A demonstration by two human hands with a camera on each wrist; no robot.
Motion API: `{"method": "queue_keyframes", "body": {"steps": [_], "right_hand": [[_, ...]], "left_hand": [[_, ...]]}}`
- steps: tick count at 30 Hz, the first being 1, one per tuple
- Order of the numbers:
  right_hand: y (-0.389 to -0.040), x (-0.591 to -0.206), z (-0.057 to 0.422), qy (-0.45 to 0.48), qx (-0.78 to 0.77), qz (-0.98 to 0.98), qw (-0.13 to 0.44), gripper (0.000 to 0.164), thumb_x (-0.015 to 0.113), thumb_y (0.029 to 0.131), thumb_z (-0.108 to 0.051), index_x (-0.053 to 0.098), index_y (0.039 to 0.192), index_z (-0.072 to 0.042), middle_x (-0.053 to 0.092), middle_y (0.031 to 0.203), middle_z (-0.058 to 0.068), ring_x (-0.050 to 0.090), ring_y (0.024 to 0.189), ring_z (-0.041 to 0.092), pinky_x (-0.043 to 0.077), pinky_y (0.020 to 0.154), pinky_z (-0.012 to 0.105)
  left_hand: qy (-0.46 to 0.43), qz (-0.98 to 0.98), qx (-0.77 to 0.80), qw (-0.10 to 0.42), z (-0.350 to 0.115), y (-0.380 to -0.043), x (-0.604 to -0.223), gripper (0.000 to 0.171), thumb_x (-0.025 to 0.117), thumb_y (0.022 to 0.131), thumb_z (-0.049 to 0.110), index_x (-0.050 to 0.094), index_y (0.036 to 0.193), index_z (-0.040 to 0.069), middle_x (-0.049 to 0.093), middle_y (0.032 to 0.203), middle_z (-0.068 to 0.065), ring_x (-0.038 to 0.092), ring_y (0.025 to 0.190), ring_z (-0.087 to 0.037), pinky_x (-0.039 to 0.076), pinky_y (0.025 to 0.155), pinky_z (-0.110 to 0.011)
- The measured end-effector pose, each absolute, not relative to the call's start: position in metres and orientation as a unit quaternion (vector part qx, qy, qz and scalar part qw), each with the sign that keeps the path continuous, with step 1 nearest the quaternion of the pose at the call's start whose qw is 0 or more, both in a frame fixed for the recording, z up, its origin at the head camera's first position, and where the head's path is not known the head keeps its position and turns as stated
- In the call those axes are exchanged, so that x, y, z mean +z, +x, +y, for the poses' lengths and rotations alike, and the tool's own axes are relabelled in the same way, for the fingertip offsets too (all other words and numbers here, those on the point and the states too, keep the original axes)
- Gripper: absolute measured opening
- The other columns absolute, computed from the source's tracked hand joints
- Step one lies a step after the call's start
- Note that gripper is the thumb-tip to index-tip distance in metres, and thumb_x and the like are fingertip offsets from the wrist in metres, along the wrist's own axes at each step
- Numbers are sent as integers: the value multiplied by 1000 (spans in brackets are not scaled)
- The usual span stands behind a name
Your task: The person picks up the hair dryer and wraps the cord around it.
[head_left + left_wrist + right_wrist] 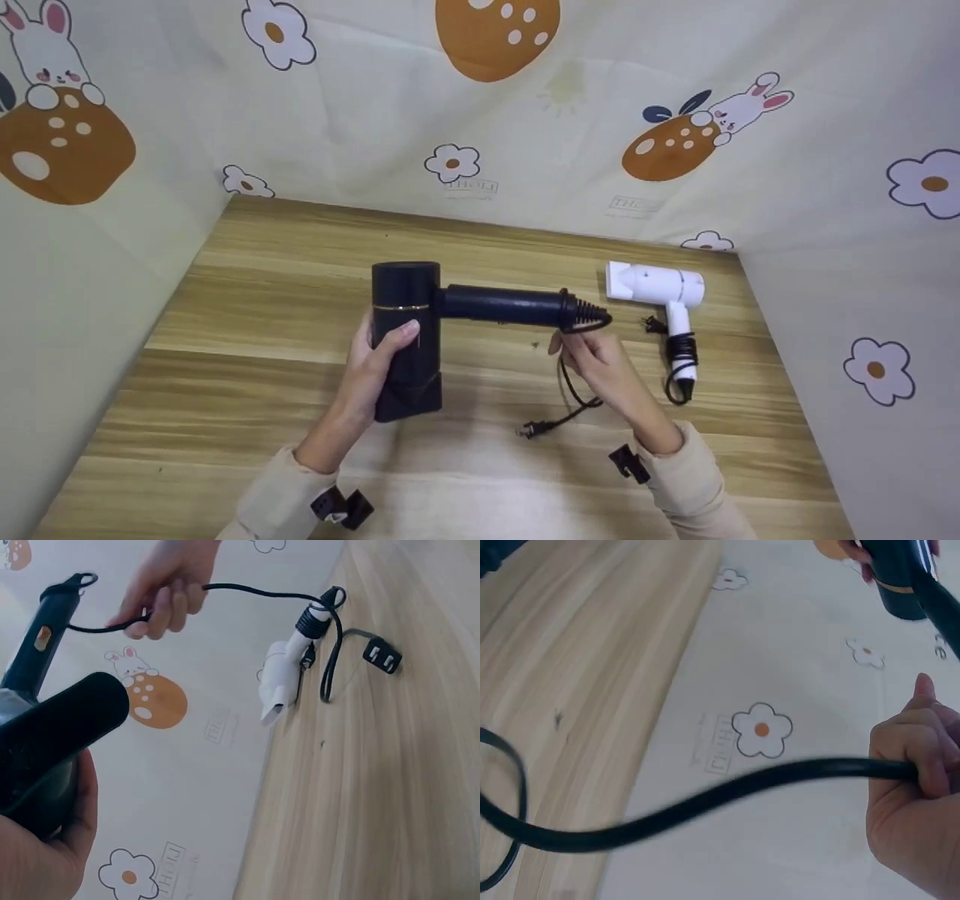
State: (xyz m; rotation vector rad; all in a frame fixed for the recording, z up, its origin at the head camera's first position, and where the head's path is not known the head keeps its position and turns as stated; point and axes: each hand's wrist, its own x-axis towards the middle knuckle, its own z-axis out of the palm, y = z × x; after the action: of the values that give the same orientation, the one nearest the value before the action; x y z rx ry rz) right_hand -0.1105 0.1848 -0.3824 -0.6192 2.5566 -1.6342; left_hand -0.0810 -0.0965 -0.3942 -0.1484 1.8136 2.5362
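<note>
My left hand (pixel 371 367) grips the body of a black hair dryer (pixel 405 345), thumb lying across its front, with the handle pointing right. In the left wrist view the dryer's dark nozzle end (pixel 82 712) comes close to the camera. Near the handle's end, my right hand (pixel 600 367) holds the dryer's black cord (pixel 574 386). Curled fingers wrap round that cord (pixel 727 795) in the right wrist view. Below the right hand, the loose part of the cord ends in a two-pin plug (pixel 538 429).
A white hair dryer (pixel 660 285) lies at the right rear of the wooden table (pixel 262 300), its black cord (pixel 682 349) wound round the handle. Printed cloth walls (pixel 360 112) with rabbits and flowers enclose the table at the back and both sides.
</note>
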Motion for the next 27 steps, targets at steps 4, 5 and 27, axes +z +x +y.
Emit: {"method": "queue_keyframes", "body": {"steps": [4,5,27], "right_hand": [[-99,-386,181,-227,-445,866,-35,27,45,97,-10,64,79,-11,46,57,-9,36,50,0,35,45,19],[-97,-386,180,-233,-427,872,-51,25,47,96,-9,65,79,-13,50,59,-8,38,51,-1,37,47,20],[-97,-384,189,-371,-319,829,-271,8,67,81,-5,66,88,-2,64,66,4,51,49,7,42,45,13]], "left_hand": [[-57,589,806,-10,-96,-83,-393,44,58,84,16,41,124,10,57,94,-5,60,78,-17,54,70,-33],[-59,592,804,-12,-95,-83,-393,44,58,84,16,41,124,10,57,95,-5,60,79,-18,53,70,-33],[-43,686,721,-87,-90,-91,-404,50,68,81,14,42,124,7,58,103,-12,60,85,-20,52,75,-33]]}}
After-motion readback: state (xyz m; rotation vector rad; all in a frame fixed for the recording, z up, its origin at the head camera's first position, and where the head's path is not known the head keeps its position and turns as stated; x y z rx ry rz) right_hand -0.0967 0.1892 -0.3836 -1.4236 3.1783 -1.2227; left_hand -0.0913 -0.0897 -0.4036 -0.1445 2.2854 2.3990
